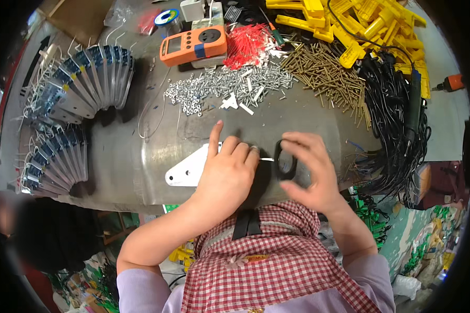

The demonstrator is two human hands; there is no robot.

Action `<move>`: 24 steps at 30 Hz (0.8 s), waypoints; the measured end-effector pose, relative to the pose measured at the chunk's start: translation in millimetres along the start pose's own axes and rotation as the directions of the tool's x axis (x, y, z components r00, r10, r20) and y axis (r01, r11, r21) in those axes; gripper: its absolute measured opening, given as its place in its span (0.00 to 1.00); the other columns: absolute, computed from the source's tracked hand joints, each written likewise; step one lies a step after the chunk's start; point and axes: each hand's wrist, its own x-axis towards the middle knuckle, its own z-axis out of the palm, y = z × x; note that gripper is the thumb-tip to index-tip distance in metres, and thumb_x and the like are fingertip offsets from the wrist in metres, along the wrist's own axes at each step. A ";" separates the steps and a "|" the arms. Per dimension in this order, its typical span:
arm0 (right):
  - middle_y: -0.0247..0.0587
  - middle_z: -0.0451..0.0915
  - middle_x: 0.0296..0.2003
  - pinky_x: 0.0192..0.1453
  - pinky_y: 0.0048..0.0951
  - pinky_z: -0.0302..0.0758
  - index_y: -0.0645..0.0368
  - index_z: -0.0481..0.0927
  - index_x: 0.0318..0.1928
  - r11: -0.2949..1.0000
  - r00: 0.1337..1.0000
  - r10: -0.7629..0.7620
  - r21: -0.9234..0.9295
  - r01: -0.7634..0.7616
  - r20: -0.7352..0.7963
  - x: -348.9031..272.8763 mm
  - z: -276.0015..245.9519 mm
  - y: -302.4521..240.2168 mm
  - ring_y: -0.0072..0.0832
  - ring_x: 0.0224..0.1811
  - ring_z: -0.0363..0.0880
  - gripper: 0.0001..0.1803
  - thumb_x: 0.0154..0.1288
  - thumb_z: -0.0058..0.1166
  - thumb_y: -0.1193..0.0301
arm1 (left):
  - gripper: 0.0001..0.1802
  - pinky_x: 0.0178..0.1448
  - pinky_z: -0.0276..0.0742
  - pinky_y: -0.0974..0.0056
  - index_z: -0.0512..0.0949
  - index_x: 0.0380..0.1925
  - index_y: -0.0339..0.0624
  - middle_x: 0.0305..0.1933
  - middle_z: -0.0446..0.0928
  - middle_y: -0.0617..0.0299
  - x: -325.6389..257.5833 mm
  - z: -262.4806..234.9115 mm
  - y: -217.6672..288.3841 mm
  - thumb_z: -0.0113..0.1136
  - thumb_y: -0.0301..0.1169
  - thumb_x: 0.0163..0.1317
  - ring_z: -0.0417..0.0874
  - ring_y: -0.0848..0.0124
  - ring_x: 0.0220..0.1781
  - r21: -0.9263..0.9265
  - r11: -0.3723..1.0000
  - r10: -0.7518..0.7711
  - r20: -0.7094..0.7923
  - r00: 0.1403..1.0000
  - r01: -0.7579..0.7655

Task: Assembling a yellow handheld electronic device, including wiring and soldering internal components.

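Head camera is looking down on a grey metal counter (pixel 308 125), and I am watching both bare hands working near its front edge. My left hand (pixel 225 175) is resting on a flat white metal plate (pixel 185 171) that is lying on the counter, its forefinger sticking up and the other fingers curled and pressed together; a thin pale strip is poking out to the right just beside the knuckles, though I cannot tell exactly what it is. My right hand (pixel 312 169) is holding a black oval ring-shaped part (pixel 285 161), the fingers arching over its top and the thumb coming in below it, so they are pinching it upright just right of the left hand.

Farther back, an orange meter (pixel 193 46) is sitting beside a heap of red wire ends (pixel 250 44). Small silvery screws (pixel 230 86) are spreading across the middle, with brass-coloured screws (pixel 324 73) to their right. Yellow plastic parts (pixel 360 26) are piling up at the far right corner, above a bundle of black cables (pixel 394 120). Fanned stacks of grey metal pieces (pixel 91 81) are leaning at the left side.
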 end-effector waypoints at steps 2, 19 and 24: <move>0.45 0.69 0.56 0.60 0.36 0.66 0.59 0.71 0.57 0.985 0.991 -0.128 -0.116 0.130 0.026 5.3 5.5 -6.2 0.41 0.56 0.68 0.34 0.45 0.65 0.73 | 0.13 0.70 0.48 0.38 0.78 0.35 0.34 0.37 0.73 0.54 2.3 1.1 -6.7 0.57 0.25 0.47 0.72 0.60 0.52 -0.257 0.966 -0.039 0.000 0.999 0.038; 0.53 0.69 0.57 0.64 0.38 0.65 0.53 0.72 0.56 0.415 0.989 -0.035 -0.902 -0.119 -0.147 92.2 -105.8 129.1 0.46 0.59 0.68 0.28 0.51 0.46 0.81 | 0.27 0.58 0.60 0.47 0.68 0.43 0.42 0.55 0.67 0.52 2.9 14.8 16.6 0.68 0.31 0.40 0.68 0.51 0.52 -0.273 0.961 -0.082 -0.105 0.991 0.050; 0.49 0.77 0.49 0.55 0.38 0.72 0.55 0.72 0.51 0.701 0.940 0.172 -0.634 -0.326 -0.294 99.9 -149.1 129.2 0.45 0.52 0.76 0.21 0.56 0.52 0.80 | 0.35 0.62 0.59 0.46 0.68 0.49 0.39 0.61 0.63 0.48 2.7 5.4 11.6 0.70 0.42 0.43 0.66 0.49 0.59 -0.252 0.967 0.015 -0.067 0.998 -0.032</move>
